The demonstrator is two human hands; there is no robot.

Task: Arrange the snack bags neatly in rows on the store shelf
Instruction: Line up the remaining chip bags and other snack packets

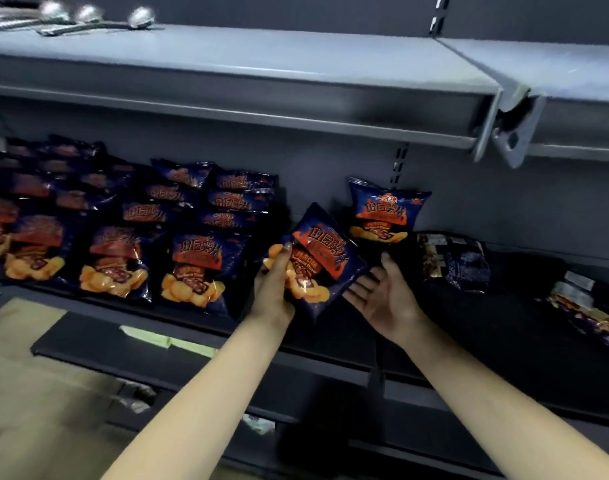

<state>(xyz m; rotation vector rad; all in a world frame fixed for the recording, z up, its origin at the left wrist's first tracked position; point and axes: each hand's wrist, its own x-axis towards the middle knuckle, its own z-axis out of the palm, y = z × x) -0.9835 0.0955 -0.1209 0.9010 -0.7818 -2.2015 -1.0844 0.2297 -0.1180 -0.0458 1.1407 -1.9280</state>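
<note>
A bag (317,251) is held by the left hand (273,282), whose fingers are curled round its lower left corner. It is tilted and lifted above the shelf (497,317), in the gap between the finished rows (199,261) on the left and one upright bag (388,213) that leans on the back wall (330,161). The right hand (382,292) is spread open, palm up, just beside the lower right edge of the bag. Whether it touches the bag cannot be told.

Several things could probably go wrong from here. The bag is gripped at one corner only, so it may swing or slip out when it is lowered, because the foil looks smooth and the bag is puffed. If it is set down while tilted, the new row will not be in line with the rows beside it. The nearest bag of the rows is close to the left hand and can be pushed over by the wrist. The upright bag seems to be supported only by the wall, and may be knocked flat if the held bag is pushed back too far.
</note>
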